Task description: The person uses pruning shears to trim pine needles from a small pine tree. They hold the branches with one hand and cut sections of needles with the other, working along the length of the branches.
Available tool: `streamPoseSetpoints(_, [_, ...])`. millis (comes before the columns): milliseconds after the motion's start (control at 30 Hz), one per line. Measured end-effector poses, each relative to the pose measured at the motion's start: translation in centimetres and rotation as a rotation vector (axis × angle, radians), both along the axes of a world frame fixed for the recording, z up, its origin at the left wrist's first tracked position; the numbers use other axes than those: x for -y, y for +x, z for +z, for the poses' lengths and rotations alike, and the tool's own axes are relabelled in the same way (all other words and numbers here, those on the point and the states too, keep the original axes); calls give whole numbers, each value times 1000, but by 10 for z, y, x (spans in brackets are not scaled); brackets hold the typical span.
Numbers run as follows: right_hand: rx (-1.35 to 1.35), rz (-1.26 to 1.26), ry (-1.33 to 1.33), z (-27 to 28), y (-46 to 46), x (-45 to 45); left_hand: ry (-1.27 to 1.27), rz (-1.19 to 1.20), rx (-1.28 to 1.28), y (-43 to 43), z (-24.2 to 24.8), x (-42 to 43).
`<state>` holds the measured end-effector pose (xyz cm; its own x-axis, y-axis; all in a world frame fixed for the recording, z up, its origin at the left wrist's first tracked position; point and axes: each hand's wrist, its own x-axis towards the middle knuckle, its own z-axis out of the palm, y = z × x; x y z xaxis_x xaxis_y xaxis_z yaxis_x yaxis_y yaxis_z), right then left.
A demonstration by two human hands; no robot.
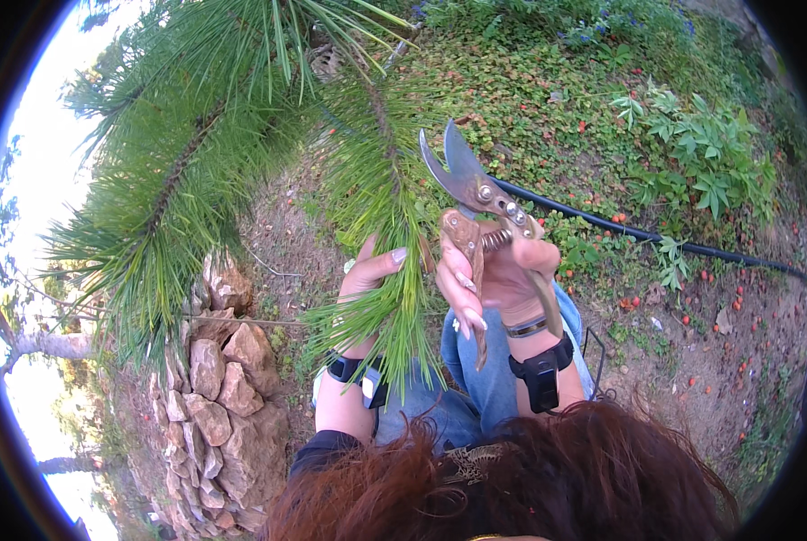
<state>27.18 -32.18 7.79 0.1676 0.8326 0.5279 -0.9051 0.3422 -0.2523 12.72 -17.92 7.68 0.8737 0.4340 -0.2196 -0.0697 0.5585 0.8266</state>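
A pair of bypass pruning shears with worn brown handles and a coil spring is in my right hand. Its two blades stand apart and point away from me. Beside them hangs a pine branch with long green needles. My left hand grips this branch near its tip, the thumb lying across the needles. The needles hide most of my left fingers. The blades are to the right of the branch stem; whether they touch any needles I cannot tell.
More pine boughs spread at the upper left. A dry stone wall stands at the lower left. On the right a black hose crosses ground cover and soil dotted with small red fruits. A leafy plant grows beyond it.
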Motion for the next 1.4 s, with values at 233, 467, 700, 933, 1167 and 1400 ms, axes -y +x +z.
streamPoseSetpoints(233, [114,109,136,1,11,0,-40,27,-15,-2,-2,0])
streamPoseSetpoints(467, [88,22,-33,-3,8,-12,-92,-19,-9,2,0,-2])
streamPoseSetpoints(700, [191,-52,-200,1,6,3,-116,-101,114,7,32,12])
streamPoseSetpoints(933, [575,114,-432,38,27,53,27,91,-75,10,43,15])
streamPoseSetpoints(1167, [962,-39,-697,41,13,39,556,135,-106,11,22,2])
streamPoseSetpoints(1400, [1183,-184,-796,39,2,19,831,127,-172,5,15,-8])
